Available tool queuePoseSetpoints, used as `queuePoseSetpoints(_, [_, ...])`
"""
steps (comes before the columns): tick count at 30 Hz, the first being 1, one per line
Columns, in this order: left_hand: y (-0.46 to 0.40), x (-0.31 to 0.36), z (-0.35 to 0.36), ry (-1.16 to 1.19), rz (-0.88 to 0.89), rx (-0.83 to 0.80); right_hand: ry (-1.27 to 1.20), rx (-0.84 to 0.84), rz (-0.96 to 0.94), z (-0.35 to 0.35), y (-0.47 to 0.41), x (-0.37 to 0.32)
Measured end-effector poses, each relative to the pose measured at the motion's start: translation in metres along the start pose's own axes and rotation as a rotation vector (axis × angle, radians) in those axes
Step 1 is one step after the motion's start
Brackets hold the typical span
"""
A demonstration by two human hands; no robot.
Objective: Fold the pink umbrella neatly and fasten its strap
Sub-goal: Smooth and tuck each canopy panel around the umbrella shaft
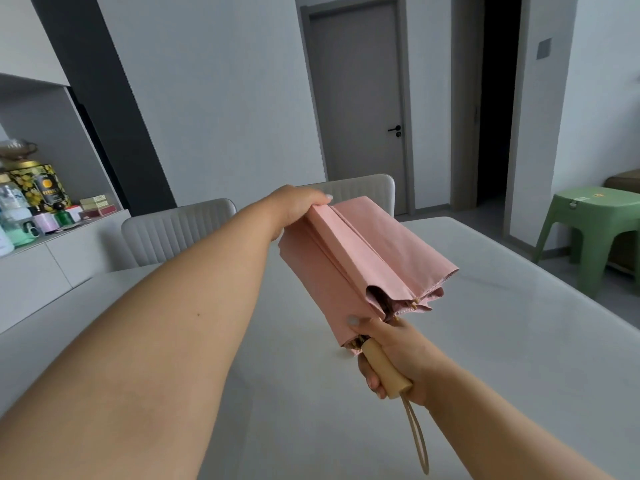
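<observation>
Right fingers (372,375) wrapped tight around the wooden handle (384,367) to steady the pink umbrella (360,258) above the bench (485,341). Left fingers (317,199) pinched together on the canopy's far tip, probably to pull the pleats straight. Strap not visible, perhaps hidden among the folds, so not yet fastened.

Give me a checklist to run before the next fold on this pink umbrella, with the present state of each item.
1. Right hand grip on wooden handle: ok, fingers wrapped round it.
2. Left hand pinching the far end of the pink umbrella: ok.
3. Canopy panels flattened: not ok, the near edge still gapes open.
4. Fastening strap located: cannot tell, none visible.
5. Wrist loop clear of folds: ok, hanging below the handle.
</observation>
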State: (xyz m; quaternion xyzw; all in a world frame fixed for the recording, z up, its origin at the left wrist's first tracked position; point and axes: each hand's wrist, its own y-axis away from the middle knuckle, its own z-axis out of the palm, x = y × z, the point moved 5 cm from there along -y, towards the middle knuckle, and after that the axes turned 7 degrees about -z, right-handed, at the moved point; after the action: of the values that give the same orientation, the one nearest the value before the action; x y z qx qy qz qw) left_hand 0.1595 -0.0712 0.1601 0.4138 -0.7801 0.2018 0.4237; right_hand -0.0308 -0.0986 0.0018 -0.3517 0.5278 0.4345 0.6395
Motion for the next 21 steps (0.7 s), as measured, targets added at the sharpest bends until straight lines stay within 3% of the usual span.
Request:
queuePoseSetpoints(5, [-0.003,0.002,-0.008,0.362,0.003,-0.091,-0.041,-0.040,0.025,0.005,0.000,-0.001])
queuePoseSetpoints(9, [-0.001,0.004,-0.008,0.442,-0.042,-0.211,-0.072,-0.064,0.054,0.002,0.001,0.000])
queuePoseSetpoints(14, [0.005,-0.002,-0.010,0.003,-0.147,-0.025,-0.174,-0.090,0.081,0.002,-0.003,0.006])
queuePoseSetpoints(21, [-0.003,-0.014,-0.016,0.335,-0.210,0.037,-0.203,-0.151,0.116,0.006,-0.004,0.012])
